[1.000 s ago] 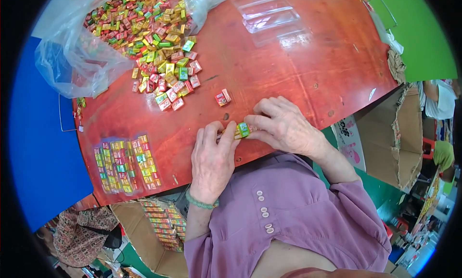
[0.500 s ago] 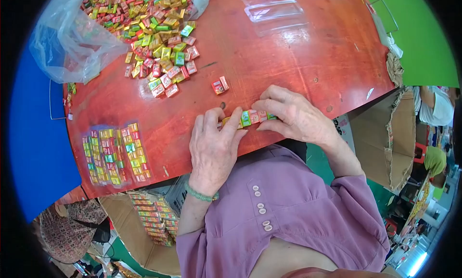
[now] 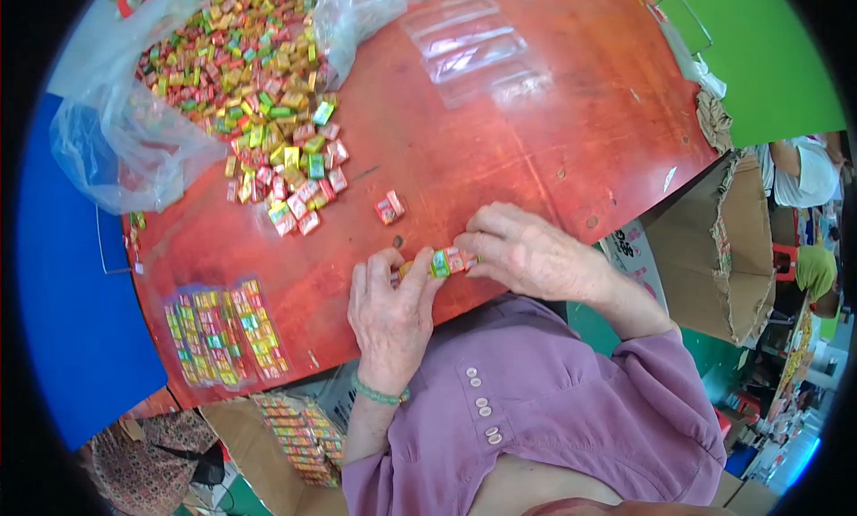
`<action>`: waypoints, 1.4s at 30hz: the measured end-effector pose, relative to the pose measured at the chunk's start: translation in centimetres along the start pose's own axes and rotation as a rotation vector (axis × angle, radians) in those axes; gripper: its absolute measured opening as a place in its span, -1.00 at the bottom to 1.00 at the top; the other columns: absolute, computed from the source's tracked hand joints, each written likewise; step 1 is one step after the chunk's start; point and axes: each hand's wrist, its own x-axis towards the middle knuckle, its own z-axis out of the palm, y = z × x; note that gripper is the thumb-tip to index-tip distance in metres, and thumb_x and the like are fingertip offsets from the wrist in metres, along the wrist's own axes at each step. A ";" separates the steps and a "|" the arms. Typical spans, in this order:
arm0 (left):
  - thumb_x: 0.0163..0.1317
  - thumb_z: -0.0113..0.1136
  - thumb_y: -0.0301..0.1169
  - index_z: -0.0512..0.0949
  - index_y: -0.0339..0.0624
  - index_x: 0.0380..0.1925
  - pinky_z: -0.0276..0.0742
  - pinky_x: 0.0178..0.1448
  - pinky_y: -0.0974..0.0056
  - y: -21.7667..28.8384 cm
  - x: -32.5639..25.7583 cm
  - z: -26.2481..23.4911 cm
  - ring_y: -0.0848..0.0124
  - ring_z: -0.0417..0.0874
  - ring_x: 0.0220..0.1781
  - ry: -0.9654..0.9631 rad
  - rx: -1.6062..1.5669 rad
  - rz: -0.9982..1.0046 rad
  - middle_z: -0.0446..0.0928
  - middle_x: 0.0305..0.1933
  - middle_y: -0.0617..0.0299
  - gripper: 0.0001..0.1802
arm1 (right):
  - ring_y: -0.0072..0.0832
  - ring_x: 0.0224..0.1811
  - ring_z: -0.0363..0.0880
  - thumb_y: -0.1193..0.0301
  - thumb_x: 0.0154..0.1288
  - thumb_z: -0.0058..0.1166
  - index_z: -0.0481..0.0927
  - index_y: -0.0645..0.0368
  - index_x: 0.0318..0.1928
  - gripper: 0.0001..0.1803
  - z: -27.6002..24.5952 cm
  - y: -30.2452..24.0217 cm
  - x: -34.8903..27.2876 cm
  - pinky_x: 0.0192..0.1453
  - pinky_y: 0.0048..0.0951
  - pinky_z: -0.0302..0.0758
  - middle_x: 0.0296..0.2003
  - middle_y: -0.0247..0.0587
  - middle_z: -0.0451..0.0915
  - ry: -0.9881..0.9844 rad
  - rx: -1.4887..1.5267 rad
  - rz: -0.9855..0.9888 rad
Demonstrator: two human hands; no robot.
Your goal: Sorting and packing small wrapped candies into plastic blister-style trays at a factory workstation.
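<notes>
Red tabletop (image 3: 500, 159), close work

Packed trays (image 3: 212, 334) sit leftmost, apparently out of the way; left hand (image 3: 387, 309) and right hand (image 3: 525, 254) pinch a row of miniature boxes (image 3: 440, 263) between them near the front edge, seemingly keeping it straight.

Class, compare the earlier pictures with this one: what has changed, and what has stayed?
Since the first picture, the right hand has shifted slightly rightward from the left hand along the row of small boxes, baring more red ones. Neither has let go. The loose heap, the red pair of boxes and the packed rows stayed put; the overall shift is the camera's.
</notes>
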 end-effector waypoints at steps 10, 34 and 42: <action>0.15 0.49 -0.34 0.74 -0.05 0.02 0.55 -0.12 0.09 1.4 0.4 0.2 0.16 0.53 -0.15 -0.024 0.016 0.006 0.47 -0.11 0.14 -0.61 | -0.21 -0.07 0.51 0.33 0.30 0.36 0.65 0.17 0.04 -0.65 0.4 -0.4 -0.8 0.05 -0.19 0.50 -0.13 -0.16 0.51 0.102 -0.085 -0.008; 0.23 0.44 -0.20 0.77 0.02 -0.05 0.65 -0.02 0.03 2.0 21.0 9.5 0.09 0.61 -0.04 0.139 0.095 0.035 0.53 -0.10 0.11 -0.69 | -0.12 0.04 0.58 0.28 0.39 0.28 0.72 0.14 0.02 -0.71 -11.0 17.2 7.2 0.16 -0.16 0.57 -0.06 -0.07 0.55 0.256 -0.273 -0.105; 0.28 0.39 -0.21 0.74 -0.06 -0.01 0.62 -0.05 0.04 2.2 19.4 9.0 0.10 0.57 -0.06 0.140 0.142 0.098 0.51 -0.13 0.08 -0.68 | -0.15 0.00 0.59 0.33 0.36 0.30 0.72 0.16 0.02 -0.72 -9.6 15.7 5.9 0.11 -0.18 0.57 -0.11 -0.09 0.55 0.286 -0.213 -0.026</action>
